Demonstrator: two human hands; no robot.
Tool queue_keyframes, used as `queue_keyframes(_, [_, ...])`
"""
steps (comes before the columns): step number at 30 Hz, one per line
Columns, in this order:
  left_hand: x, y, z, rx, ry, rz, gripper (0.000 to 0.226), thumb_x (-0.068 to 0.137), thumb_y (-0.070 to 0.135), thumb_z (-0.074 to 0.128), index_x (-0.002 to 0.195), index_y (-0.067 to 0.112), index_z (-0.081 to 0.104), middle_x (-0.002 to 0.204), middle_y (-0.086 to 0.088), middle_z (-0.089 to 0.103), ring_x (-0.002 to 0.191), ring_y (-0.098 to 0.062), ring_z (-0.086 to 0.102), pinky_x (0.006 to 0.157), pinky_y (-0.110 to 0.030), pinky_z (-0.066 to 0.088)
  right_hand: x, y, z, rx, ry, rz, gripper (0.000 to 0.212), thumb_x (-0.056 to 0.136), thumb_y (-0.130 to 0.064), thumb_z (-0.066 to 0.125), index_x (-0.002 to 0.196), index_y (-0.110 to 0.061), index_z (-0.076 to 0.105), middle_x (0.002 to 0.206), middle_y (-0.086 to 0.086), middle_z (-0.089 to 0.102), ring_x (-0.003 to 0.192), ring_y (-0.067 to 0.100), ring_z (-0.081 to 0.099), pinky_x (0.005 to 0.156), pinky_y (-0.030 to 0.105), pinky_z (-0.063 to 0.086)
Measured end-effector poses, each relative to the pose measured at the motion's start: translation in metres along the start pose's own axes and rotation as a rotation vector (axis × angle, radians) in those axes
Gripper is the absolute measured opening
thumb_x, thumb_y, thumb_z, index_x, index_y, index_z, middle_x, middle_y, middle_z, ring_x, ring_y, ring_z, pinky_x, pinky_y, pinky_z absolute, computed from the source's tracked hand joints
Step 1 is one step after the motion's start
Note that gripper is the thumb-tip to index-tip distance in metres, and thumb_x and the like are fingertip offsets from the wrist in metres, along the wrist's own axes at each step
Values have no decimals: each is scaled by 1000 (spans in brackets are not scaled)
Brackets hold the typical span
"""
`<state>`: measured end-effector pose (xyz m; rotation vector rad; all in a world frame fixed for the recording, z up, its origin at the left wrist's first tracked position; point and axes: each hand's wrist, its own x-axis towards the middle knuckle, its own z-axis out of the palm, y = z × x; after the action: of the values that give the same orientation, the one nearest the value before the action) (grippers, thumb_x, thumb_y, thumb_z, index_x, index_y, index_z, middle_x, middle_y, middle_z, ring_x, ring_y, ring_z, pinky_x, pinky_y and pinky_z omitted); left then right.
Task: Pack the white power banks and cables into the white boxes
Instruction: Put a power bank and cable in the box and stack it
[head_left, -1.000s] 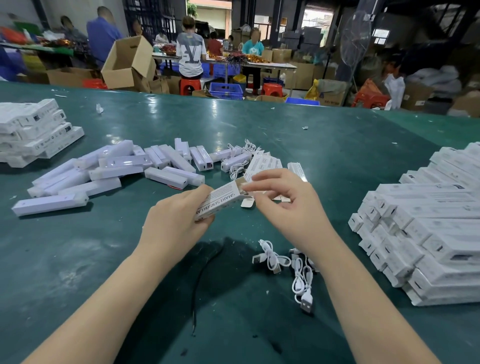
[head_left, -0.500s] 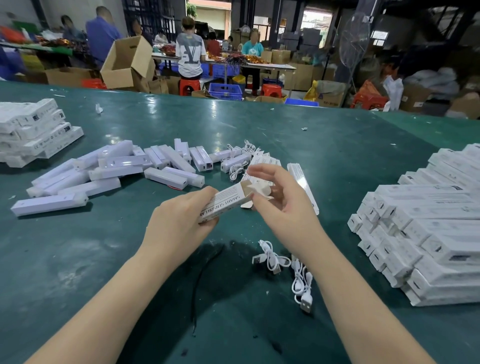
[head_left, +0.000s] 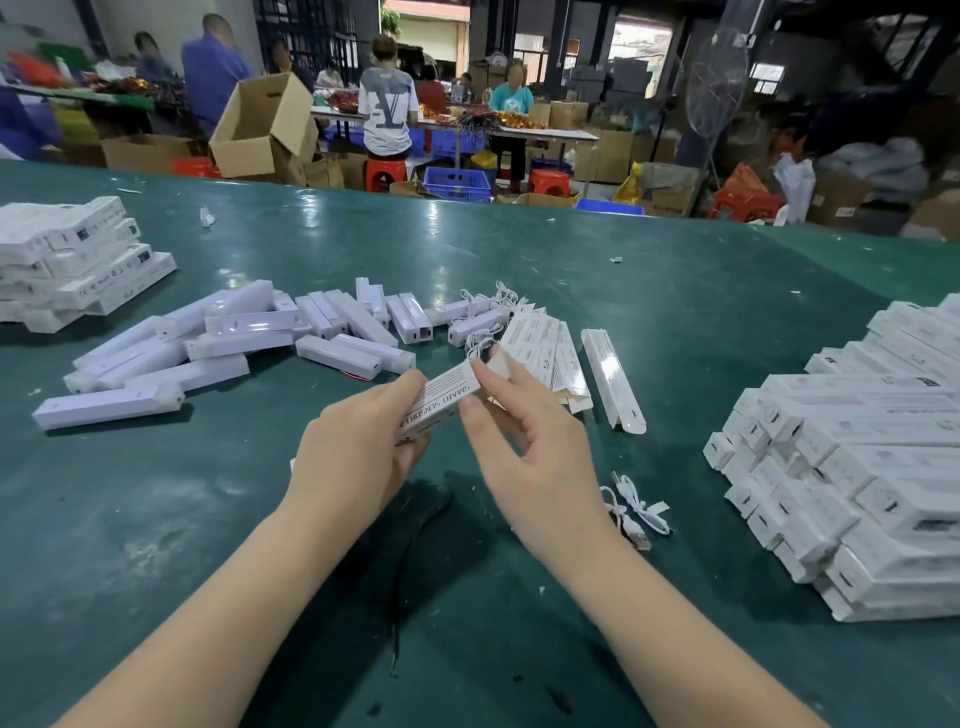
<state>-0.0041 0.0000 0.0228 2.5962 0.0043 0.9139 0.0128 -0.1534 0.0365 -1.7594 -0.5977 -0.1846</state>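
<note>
While the left hand is gripping a white box above the green table, the right hand is pinching its end. Power banks are lying behind, cables beside, packed boxes piling right. People are working at far tables.

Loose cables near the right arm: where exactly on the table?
Head view: the loose cables lie on the green table just right of the right wrist, between it and the big box stack at right.
</note>
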Motion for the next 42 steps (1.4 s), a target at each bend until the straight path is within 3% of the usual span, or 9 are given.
queue_keyframes(3, [0, 1, 0, -37, -14, 1, 22, 78, 8, 72, 89, 10, 53, 71, 4, 54, 61, -31, 42, 52, -42, 48, -1, 0, 1, -110, -23, -73, 58, 88, -38, 55, 141, -15, 51, 149, -7, 45, 138, -5, 35, 115, 27, 34])
queue_keyframes(8, [1, 6, -1, 11, 20, 12, 26, 75, 9, 75, 85, 12, 50, 66, 9, 43, 58, -27, 38, 49, -38, 46, -2, -1, -1, 7, 66, -189, 39, 94, -23, 57, 134, -27, 58, 130, -16, 63, 122, -1, 55, 105, 28, 46])
queue_keyframes(13, [-1, 9, -2, 59, 52, 105, 39, 67, 4, 78, 81, 17, 45, 64, 1, 54, 54, -27, 42, 44, -29, 37, 6, -1, -9, 439, 215, 37, 16, 92, -16, 69, 107, -23, 72, 99, -3, 76, 98, 9, 70, 88, 25, 54])
queue_keyframes(18, [-1, 10, -1, 95, 60, 110, 32, 65, 3, 81, 79, 9, 54, 64, 0, 55, 52, -26, 46, 44, -26, 32, 10, 1, -12, 449, 188, 112, 11, 88, -17, 73, 96, -23, 77, 94, -7, 77, 93, 7, 71, 85, 22, 55])
queue_keyframes(27, [-1, 10, -1, 145, 102, 101, 32, 62, 4, 81, 76, 12, 53, 60, 2, 52, 54, -20, 32, 45, -23, 26, 13, 3, -10, 697, 176, 275, 13, 89, -10, 68, 97, -14, 78, 98, 0, 77, 96, 9, 71, 80, 17, 54])
queue_keyframes(32, [-2, 12, -2, 170, 95, 105, 30, 61, 6, 82, 77, 13, 58, 61, 4, 54, 53, -25, 49, 44, -22, 26, 11, 5, -7, 638, 187, 261, 17, 91, -12, 67, 105, -13, 76, 103, -4, 76, 106, 8, 68, 91, 21, 54])
queue_keyframes(37, [-3, 17, 0, 163, 94, 64, 30, 62, 6, 81, 79, 13, 57, 62, 4, 55, 52, -23, 41, 43, -24, 27, 4, 2, 2, 537, 254, 159, 19, 96, -14, 61, 105, -26, 74, 113, -11, 73, 115, 8, 63, 106, 35, 47])
queue_keyframes(39, [-4, 19, 2, 148, 108, 42, 33, 64, 6, 82, 79, 12, 53, 63, 2, 55, 53, -22, 33, 44, -24, 26, -3, 0, 9, 500, 247, 81, 21, 96, -22, 58, 105, -37, 70, 122, -14, 68, 123, 3, 57, 108, 28, 43])
queue_keyframes(42, [-5, 19, 3, 150, 123, 44, 36, 62, 7, 84, 78, 11, 53, 62, 0, 56, 48, -25, 42, 44, -25, 26, -7, 0, 14, 432, 216, 19, 23, 93, -27, 58, 105, -45, 67, 129, -14, 63, 127, -3, 51, 99, 8, 40])
